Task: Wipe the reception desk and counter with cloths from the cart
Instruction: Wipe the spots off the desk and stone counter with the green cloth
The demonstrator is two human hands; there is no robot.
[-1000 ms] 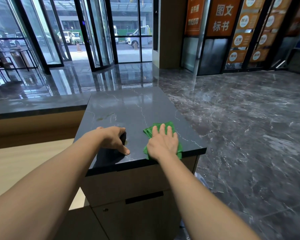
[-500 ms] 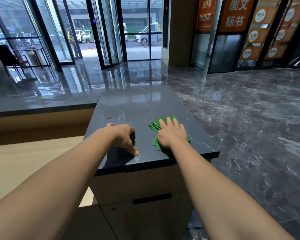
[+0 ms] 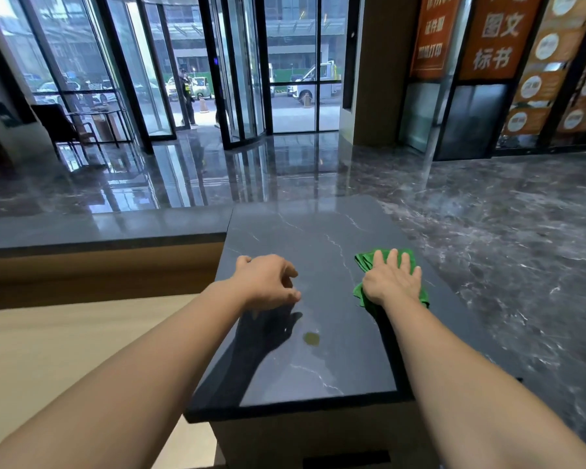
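Head view: green cloth [image 3: 364, 263] lies flat on the dark marble counter [image 3: 318, 228] by its right edge, under the right hand [image 3: 391, 282], whose grip is apart, fingers straight, pressing it down; left hand [image 3: 268, 282], fingers loosely curled, holds nothing, nearer the left edge

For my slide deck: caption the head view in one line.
Right hand presses a green cloth on the dark counter; left hand, loosely curled, holds nothing.
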